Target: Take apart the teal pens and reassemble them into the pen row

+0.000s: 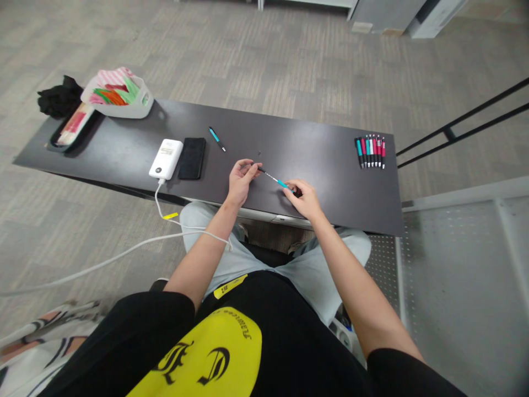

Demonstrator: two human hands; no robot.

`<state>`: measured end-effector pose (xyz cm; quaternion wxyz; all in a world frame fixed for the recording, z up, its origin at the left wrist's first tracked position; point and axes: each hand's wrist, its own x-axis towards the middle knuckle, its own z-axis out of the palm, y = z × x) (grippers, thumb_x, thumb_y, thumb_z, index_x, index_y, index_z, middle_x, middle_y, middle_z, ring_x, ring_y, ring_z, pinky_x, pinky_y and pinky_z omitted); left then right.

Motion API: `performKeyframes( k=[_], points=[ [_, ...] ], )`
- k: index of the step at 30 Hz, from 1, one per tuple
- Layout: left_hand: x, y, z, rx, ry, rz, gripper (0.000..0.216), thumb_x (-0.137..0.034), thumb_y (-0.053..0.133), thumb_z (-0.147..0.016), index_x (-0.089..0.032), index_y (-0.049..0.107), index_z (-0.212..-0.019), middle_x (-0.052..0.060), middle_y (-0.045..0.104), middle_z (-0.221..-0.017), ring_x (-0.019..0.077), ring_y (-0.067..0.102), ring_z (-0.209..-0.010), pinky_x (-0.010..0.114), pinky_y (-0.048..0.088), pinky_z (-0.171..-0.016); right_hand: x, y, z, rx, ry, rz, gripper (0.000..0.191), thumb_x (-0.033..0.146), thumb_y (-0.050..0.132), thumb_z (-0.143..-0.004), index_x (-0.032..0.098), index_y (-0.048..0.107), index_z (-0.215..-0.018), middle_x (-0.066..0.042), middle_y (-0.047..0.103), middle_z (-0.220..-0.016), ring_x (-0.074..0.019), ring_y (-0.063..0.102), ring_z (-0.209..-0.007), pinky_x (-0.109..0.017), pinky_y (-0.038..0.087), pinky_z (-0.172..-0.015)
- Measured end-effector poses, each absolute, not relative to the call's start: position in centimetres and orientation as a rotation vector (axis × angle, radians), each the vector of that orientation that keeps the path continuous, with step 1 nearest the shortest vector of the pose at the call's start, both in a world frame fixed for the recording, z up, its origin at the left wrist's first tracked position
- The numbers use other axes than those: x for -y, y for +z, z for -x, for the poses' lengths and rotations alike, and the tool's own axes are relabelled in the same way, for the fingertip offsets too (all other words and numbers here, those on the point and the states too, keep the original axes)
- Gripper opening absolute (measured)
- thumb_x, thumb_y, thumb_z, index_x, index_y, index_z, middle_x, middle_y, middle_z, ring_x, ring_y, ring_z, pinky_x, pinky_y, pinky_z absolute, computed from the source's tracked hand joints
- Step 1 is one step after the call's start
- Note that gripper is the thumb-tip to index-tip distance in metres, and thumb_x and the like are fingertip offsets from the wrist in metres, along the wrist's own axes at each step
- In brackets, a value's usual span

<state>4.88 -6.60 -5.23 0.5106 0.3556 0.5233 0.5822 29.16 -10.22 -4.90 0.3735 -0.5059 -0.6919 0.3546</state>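
Note:
Over the near edge of the dark table, a pen in parts [282, 183] stretches between my two hands. My left hand [243, 177] pinches its dark end. My right hand [303, 197] is closed round the teal barrel at the other end. A thin, pale length, like a refill, shows between the dark end and the barrel. The part of the barrel inside my right hand is hidden by the fingers. Just beyond my left hand lies a tiny dark piece [259, 153], too small to name. A teal and black pen [217, 139] lies farther left.
Several teal, red and white pens [370, 151] lie in a row at the table's right. Left of my hands are a black phone [192, 158] and a white power bank [166, 159] with a cable. A white basket [142, 107] and a black tray [61, 148] stand far left.

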Motion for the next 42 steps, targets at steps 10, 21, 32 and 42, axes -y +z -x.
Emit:
performKeyframes(
  k=[10,21,32,42],
  points=[
    [6.9,-5.4,-4.6,-1.244,1.362,-0.911,0.034,-0.038,0.092,-0.099,-0.033,0.059,-0.105,0.0,0.091,-0.111,0.0222,0.089,-0.108,0.044,0.071,-0.103,10.3,-4.6,-29.2,1.79,0.893,1.336,0.011,0.044,0.078,-0.099,0.037,0.085,-0.104,-0.009,0.081,-0.098,-0.0347,0.07,-0.091,-0.056,0.06,-0.094],
    [7.6,-4.5,-5.0,-1.162,1.334,-0.928,0.024,-0.014,0.092,-0.091,-0.031,0.077,-0.097,0.0,0.09,-0.108,0.0212,0.087,-0.105,0.042,0.069,-0.11,10.2,-4.5,-29.2,1.811,0.866,1.365,0.009,0.042,0.078,-0.102,0.037,0.085,-0.104,-0.009,0.078,-0.096,-0.0358,0.07,-0.097,-0.056,0.059,-0.1],
    [7.7,-5.8,-5.1,-1.044,1.242,-1.112,0.032,-0.047,0.108,-0.074,-0.032,0.088,-0.094,0.003,0.09,-0.097,0.0267,0.087,-0.096,0.046,0.07,-0.1,9.9,-5.5,-29.4,1.851,0.798,1.298,0.024,0.053,0.074,-0.109,0.037,0.091,-0.116,-0.012,0.082,-0.103,-0.0384,0.074,-0.101,-0.06,0.061,-0.099],
    [8.0,-5.7,-5.2,-1.099,1.233,-1.154,0.029,-0.051,0.106,-0.073,-0.032,0.092,-0.091,0.002,0.089,-0.088,0.0272,0.086,-0.086,0.044,0.069,-0.088,9.6,-6.6,-29.4,1.727,0.803,1.28,0.027,0.06,0.067,-0.112,0.037,0.081,-0.114,-0.011,0.085,-0.116,-0.0375,0.079,-0.111,-0.059,0.066,-0.103]
  ],
)
